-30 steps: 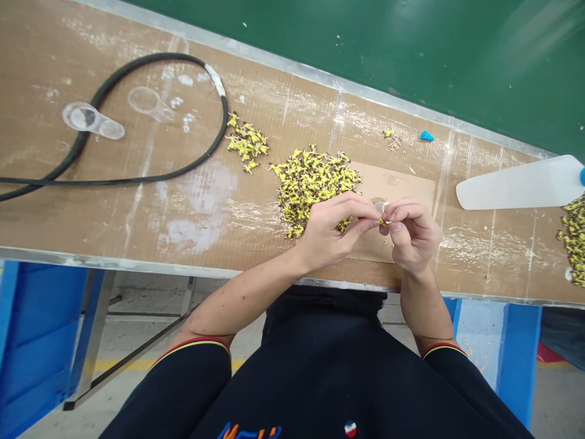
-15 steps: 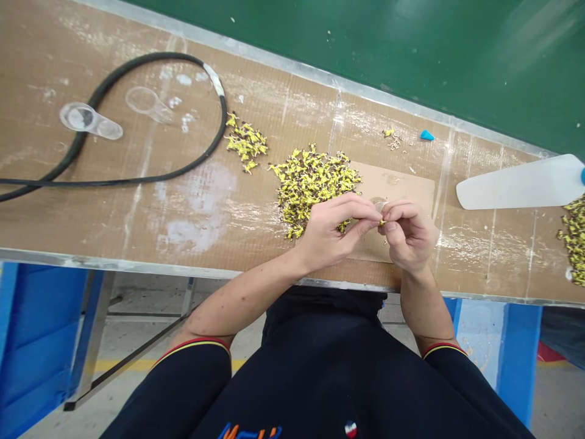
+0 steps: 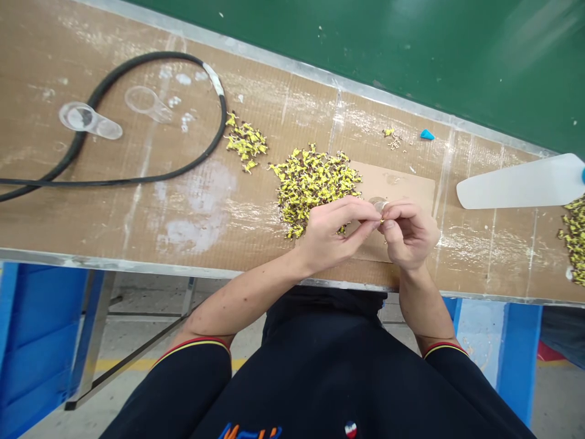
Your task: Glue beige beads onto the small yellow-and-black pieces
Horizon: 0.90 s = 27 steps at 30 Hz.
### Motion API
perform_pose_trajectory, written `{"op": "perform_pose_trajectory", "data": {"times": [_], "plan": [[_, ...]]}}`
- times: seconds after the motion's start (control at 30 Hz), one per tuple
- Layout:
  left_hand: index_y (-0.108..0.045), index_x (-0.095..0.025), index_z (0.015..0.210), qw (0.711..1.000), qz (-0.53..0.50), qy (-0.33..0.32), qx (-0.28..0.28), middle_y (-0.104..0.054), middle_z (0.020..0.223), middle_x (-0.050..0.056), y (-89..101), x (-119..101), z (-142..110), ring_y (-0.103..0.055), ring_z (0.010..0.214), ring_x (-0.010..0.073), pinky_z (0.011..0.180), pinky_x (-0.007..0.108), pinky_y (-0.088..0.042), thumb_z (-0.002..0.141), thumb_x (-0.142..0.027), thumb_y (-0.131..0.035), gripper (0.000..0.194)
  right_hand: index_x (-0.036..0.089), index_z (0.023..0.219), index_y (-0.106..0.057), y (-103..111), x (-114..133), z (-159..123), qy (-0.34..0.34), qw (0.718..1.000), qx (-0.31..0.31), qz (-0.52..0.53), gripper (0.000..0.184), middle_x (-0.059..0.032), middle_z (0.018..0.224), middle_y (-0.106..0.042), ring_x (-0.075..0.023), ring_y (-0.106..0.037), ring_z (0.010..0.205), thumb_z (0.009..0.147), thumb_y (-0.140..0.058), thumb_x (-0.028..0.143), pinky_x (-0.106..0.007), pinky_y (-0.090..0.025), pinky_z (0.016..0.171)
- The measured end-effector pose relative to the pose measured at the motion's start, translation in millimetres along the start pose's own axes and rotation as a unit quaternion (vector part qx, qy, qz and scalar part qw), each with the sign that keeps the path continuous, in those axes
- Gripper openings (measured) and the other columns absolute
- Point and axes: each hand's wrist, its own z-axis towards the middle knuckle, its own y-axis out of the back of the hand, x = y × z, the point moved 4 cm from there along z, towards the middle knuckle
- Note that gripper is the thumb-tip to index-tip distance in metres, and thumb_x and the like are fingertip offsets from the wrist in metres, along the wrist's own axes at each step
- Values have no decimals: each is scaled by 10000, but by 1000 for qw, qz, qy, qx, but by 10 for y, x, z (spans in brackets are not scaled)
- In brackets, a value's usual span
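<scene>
Between my two hands is a tiny yellow figure [image 3: 382, 221], mostly hidden by the fingertips. My left hand [image 3: 336, 235] pinches it from the left, thumb and forefinger pressed together. From the right, my right hand [image 3: 409, 235] is closed on it too, with the other fingers curled in. Just beyond the fingertips lies a small clear round piece [image 3: 377, 202], partly covered, on a flat cardboard sheet [image 3: 411, 183]. A large heap of small yellow and dark brown figures [image 3: 315, 177] sits to the left of my hands, its near edge behind my left hand.
A smaller figure pile [image 3: 247, 143] lies left of the heap, and another pile [image 3: 574, 241] at the right edge. A white bottle [image 3: 516, 183] rests on its side. Farther back are a blue cap [image 3: 426, 135] and small scraps [image 3: 393, 142]. A black cable [image 3: 150, 56] loops around clear scoops [image 3: 107, 127].
Both hands stay almost in place, still pinching the small yellow figure. The fingertips have shifted very slightly; the items on the table have not moved.
</scene>
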Motion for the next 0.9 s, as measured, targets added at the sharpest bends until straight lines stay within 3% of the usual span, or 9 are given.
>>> {"op": "perform_pose_trajectory", "data": {"times": [0.47, 0.9], "plan": [[-693, -193, 992, 999, 22, -22, 9, -803, 925, 23, -9, 1, -33, -777, 871, 110, 792, 206, -635, 922, -96, -719, 122, 248, 844, -670, 8, 46, 23, 25, 998, -24, -57, 76, -4, 720, -703, -174, -691, 653, 878, -646, 184, -315, -578, 561], [-693, -186, 993, 1000, 2, -11, 9, -798, 896, 25, -13, -4, -17, -771, 851, 114, 802, 205, -619, 901, -85, -740, 144, 241, 883, -682, 17, -2, 8, 31, 999, -11, -7, 132, 12, 746, -688, -147, -667, 643, 854, -671, 113, -289, -568, 582]]}}
